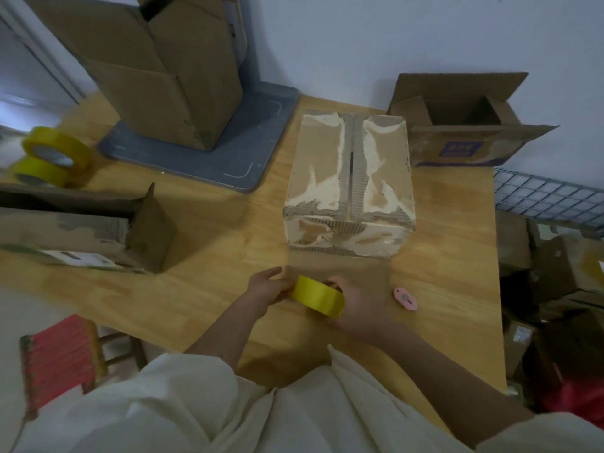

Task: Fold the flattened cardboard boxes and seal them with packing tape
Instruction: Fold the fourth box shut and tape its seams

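Both hands (pixel 266 291) (pixel 356 308) gripping tape (pixel 317 296), just before box (pixel 349 188). Find tape end first; start on near face, below seam.

packing/storage rm | wood table (pixel 202 289) w/ cardboard boxes (pixel 170 80), spare tape rolls (pixel 55 155), parcels piled (pixel 555 289)

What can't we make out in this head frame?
- Free end of the tape roll: hidden by both hands, left and right.
- Near face of the closed box: in shadow.
- Two spare rolls: motion-blurred at the left edge.
- Label on the open box: too small to read.
- Pink cutter: blade not discernible.
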